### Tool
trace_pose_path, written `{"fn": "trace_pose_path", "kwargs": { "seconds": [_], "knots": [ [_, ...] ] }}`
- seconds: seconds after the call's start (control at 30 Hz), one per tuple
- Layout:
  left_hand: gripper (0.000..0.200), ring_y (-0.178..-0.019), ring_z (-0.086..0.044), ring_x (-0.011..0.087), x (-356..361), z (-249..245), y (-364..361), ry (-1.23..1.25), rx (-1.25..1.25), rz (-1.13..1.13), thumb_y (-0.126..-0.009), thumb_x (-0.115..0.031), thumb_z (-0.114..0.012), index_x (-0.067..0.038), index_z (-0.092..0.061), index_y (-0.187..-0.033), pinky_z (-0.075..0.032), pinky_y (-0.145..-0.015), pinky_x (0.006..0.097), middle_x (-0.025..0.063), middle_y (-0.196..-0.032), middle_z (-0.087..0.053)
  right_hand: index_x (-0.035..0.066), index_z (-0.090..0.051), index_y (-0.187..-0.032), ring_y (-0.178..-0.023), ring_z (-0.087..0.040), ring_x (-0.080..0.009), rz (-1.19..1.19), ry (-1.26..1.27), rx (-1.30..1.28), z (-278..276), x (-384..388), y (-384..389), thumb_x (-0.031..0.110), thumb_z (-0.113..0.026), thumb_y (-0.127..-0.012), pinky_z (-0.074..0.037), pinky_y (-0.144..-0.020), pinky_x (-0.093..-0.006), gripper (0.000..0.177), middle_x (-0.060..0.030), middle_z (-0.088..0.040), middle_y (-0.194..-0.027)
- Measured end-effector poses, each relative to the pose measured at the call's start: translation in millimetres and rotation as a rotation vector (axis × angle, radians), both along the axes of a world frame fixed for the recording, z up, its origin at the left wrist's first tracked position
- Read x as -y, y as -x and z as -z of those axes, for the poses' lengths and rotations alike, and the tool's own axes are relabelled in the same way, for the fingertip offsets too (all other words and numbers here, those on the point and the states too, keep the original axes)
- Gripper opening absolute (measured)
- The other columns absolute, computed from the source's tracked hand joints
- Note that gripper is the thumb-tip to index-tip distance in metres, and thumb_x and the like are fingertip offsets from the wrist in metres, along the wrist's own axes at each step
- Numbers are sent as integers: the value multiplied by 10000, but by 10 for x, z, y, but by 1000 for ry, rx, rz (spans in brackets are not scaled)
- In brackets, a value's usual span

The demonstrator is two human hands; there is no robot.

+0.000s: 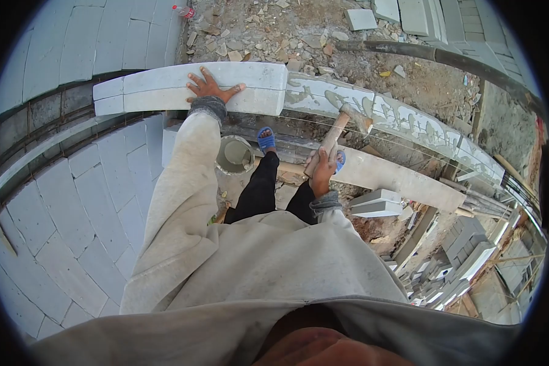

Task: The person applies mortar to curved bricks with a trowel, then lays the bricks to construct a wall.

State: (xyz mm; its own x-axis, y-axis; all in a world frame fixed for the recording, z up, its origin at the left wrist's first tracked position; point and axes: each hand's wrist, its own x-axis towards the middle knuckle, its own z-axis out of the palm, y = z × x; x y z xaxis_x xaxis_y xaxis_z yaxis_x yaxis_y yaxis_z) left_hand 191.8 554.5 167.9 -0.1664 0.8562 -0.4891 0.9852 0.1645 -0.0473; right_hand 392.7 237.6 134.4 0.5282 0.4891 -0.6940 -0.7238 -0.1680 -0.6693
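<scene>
My left hand point(212, 88) lies flat with fingers spread on a large white block point(259, 89) at the end of the wall's top course. In my right hand point(322, 173) is a hatchet point(334, 135), gripped by its wooden handle, with its head close over the wall. To the right of the block, the wall top point(402, 114) carries smeared grey mortar. A bucket point(251, 152) with grey contents stands below my left forearm, beside my foot in a blue sandal point(266, 138).
A pale plank point(402, 177) runs to the right near my feet. Walls of light blocks point(82, 201) rise on the left. Rubble point(256, 36) covers the ground beyond the wall, and a dark curved pole point(433, 53) crosses the upper right. Loose blocks point(377, 203) lie at lower right.
</scene>
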Motion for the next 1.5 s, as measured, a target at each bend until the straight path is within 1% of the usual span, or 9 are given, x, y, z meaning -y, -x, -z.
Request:
{"fn": "trace_pose_path", "kwargs": {
  "seconds": [0.1,0.23,0.5,0.7,0.83,0.93,1.1,1.3,1.5],
  "knots": [
    [1525,-1457,-13,474,-2,-21,-31,-15,3,-1,-435,-896,-686,-139,22,-1553,-173,-1065,728,275,-1580,46,50,-478,-1139,-486,-570,-181,79,-45,-47,169,-740,214,197,-592,-944,-481,-416,-317,270,-86,-596,-704],
    [1523,-1454,-6,482,22,-3,-20,-6,-2,-2,-437,-878,-708,-137,15,-1553,-183,-1086,697,288,-1575,50,51,-475,-1202,-473,-572,-163,-442,-45,-162,287,-827,121,201,-592,-942,-479,-401,-304,322,-78,-604,-703],
    [1531,-1439,8,518,-2,45,27,-28,33,-2,-430,-871,-719,-128,11,-1552,-176,-1112,663,309,-1566,47,30,-451,-1301,-499,-554,-148,-401,-15,-1,-211,-110,61,169,-559,-956,-477,-439,-291,387,-69,-585,-716],
    [1566,-1432,18,531,-5,167,69,-59,28,16,-408,-852,-747,-88,14,-1545,-152,-1151,600,343,-1549,49,42,-309,-1448,-522,-559,-137,-441,46,-62,-529,278,150,151,-534,-963,-484,-452,-273,546,-57,-575,-717],
    [1598,-1433,20,528,37,78,47,-84,33,53,-376,-813,-794,-84,18,-1543,-152,-1145,616,347,-1547,45,30,-335,-1427,-523,-566,-143,-407,1,-99,-476,202,248,158,-555,-952,-486,-450,-280,538,-67,-589,-733],
    [1601,-1441,6,509,45,88,51,-96,41,38,-361,-799,-808,-101,12,-1546,-181,-1116,660,328,-1556,40,32,-476,-1153,-494,-564,-145,-374,24,-90,-458,98,343,179,-581,-944,-481,-415,-295,277,-57,-575,-714],
    [1588,-1467,-31,438,60,38,2,-84,-3,26,-360,-848,-762,-136,13,-1549,-237,-1046,732,276,-1579,23,42,-475,-1149,-504,-569,-149,-371,-31,-139,-483,-278,473,196,-592,-943,-490,-424,-296,282,-58,-578,-727],
    [1579,-1460,-4,463,61,-34,-33,-64,21,16,-379,-803,-800,-123,13,-1549,-220,-1061,721,288,-1574,45,55,-442,-1194,-509,-572,-148,-428,-10,-237,-458,-72,413,204,-579,-950,-492,-426,-293,318,-61,-578,-730],
    [1584,-1460,11,461,59,-42,-31,-51,42,5,-381,-805,-797,-118,25,-1548,-202,-1062,726,292,-1572,53,72,-440,-1121,-622,-562,-147,29,-79,-954,-557,-26,573,276,-571,-935,-511,-543,-302,305,-62,-561,-822]
  ]
}}
